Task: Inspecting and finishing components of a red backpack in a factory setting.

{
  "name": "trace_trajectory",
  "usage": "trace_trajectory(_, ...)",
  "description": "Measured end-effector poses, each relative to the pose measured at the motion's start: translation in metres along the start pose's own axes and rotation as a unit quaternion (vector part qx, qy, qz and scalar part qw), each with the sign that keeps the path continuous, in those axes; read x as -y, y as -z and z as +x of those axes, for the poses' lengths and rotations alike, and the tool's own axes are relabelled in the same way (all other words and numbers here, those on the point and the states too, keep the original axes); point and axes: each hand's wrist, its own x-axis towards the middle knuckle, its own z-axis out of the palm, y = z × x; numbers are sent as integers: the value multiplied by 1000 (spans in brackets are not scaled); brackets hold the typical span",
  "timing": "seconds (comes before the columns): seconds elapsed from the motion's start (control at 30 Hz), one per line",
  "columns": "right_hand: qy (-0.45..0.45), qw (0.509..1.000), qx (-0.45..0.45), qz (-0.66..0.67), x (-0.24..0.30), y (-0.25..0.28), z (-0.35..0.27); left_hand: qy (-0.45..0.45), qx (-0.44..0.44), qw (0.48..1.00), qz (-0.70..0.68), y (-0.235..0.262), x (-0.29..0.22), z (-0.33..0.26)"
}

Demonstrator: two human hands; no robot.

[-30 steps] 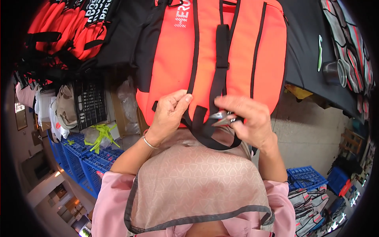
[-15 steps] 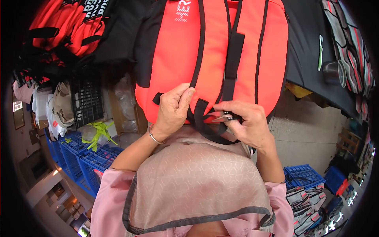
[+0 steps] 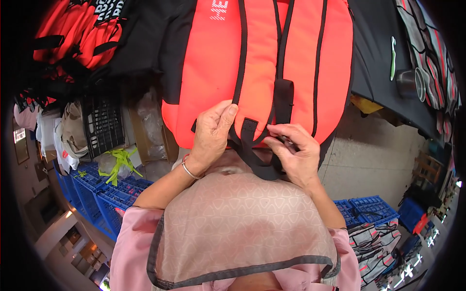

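Note:
A bright orange-red backpack with black side panels lies before me, its padded shoulder straps facing up. My left hand is closed, thumb and forefinger pinching the edge of the left shoulder strap near its lower end. A black webbing strap is sewn on there and loops down toward me. Beside that strap end, my right hand has thumb and forefinger close together. Small dark-handled thread snips are tucked in its curled fingers, mostly hidden. Whether a thread is between the fingertips is too small to tell.
More orange-and-black bags are piled at the far left. On the black-covered table at right are a toothbrush, a metal cup and grey striped pieces. Blue crates stand low on both sides.
The snips' blades, pointing left before, are now tucked into my right hand, whose fingertips have come together at the strap end. A black webbing piece has folded down. The left hand keeps its pinch.

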Motion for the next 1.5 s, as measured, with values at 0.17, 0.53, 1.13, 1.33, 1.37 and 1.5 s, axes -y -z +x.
trace_trajectory(0.17,171,979,-4,-108,-19,-5,3,-14,-5,999,-52,-3,3,-1)
trace_trajectory(0.53,119,987,9,-104,-13,-4,11,3,2,997,-76,1,10,-3)
trace_trajectory(1.13,81,993,-80,25,22,0,57,-379,57,885,264,0,-8,6)
trace_trajectory(1.33,30,999,-21,39,15,4,73,-515,151,762,361,4,-5,34)
trace_trajectory(1.37,42,998,-29,26,13,7,69,-534,132,759,348,6,1,37)
trace_trajectory(1.5,127,984,-64,-103,18,34,36,-572,111,742,332,6,6,44)
